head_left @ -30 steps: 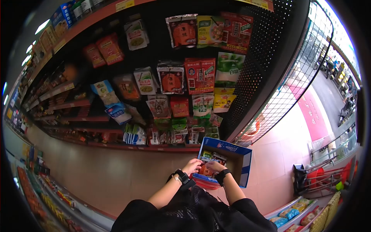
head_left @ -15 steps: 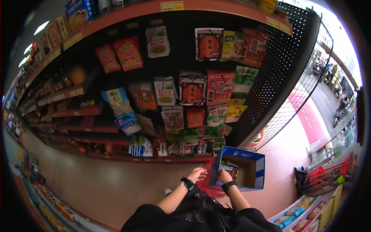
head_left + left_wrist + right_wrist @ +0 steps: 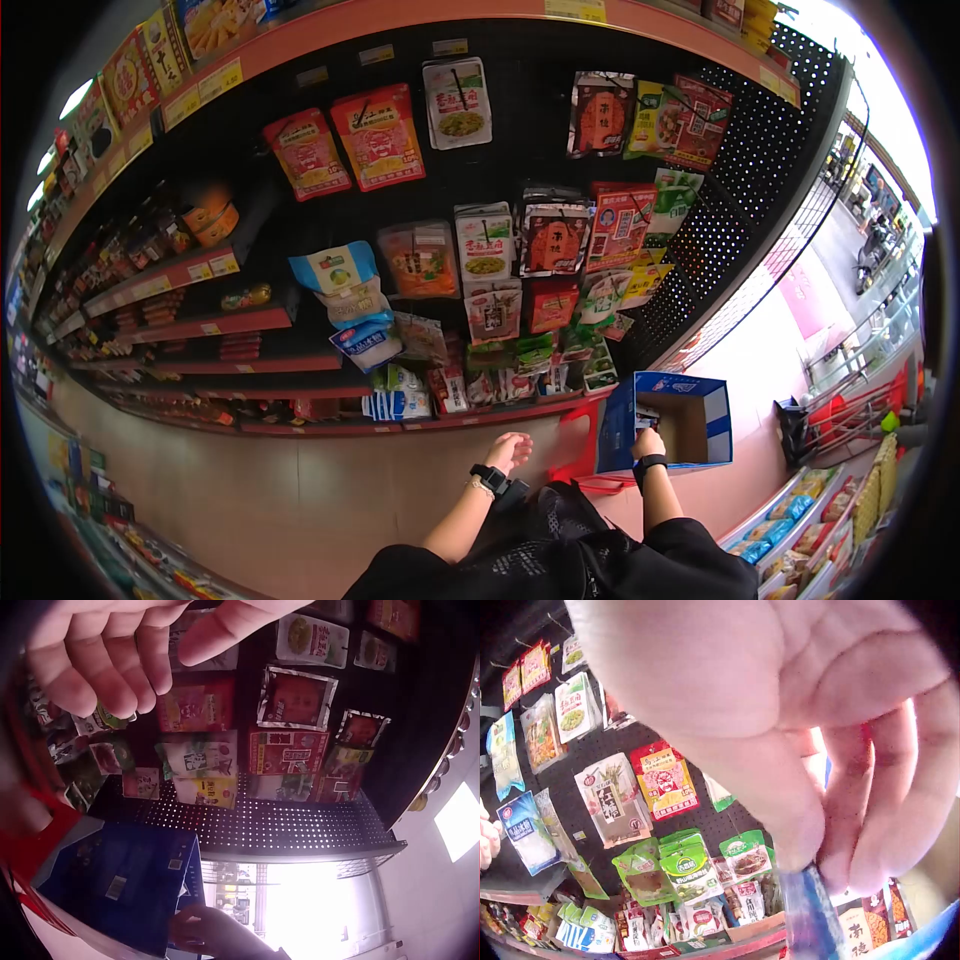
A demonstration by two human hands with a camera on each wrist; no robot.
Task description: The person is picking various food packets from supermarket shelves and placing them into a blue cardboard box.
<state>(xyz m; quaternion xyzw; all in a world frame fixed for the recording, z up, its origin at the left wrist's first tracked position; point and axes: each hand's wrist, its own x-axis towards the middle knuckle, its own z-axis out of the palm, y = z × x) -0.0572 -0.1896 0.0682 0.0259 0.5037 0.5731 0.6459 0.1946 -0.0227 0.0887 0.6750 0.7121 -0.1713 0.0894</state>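
Observation:
My right hand (image 3: 649,444) is at the left wall of a blue cardboard box (image 3: 710,392). Up close, thumb and fingers pinch the box's blue wall edge (image 3: 807,911). Packets with orange and black print (image 3: 866,919) lie inside, mostly hidden by the hand in the head view. My left hand (image 3: 510,452) hangs in the air left of the box, fingers loosely bent, holding nothing. From the left wrist, the same left hand (image 3: 131,652) appears in front of the hanging packets. Below the box's left side shows a red basket (image 3: 575,445).
Seasoning packets (image 3: 485,245) hang in rows on a black pegboard ahead. Shelves (image 3: 215,325) with jars and packs run off to the left. A wire mesh panel (image 3: 765,275) stands at the right end. More racks of packaged food (image 3: 790,515) stand behind at the lower right.
The head view has turned left. My left hand has come away from the box, and my right hand has gone from the packets inside to the box's left wall.

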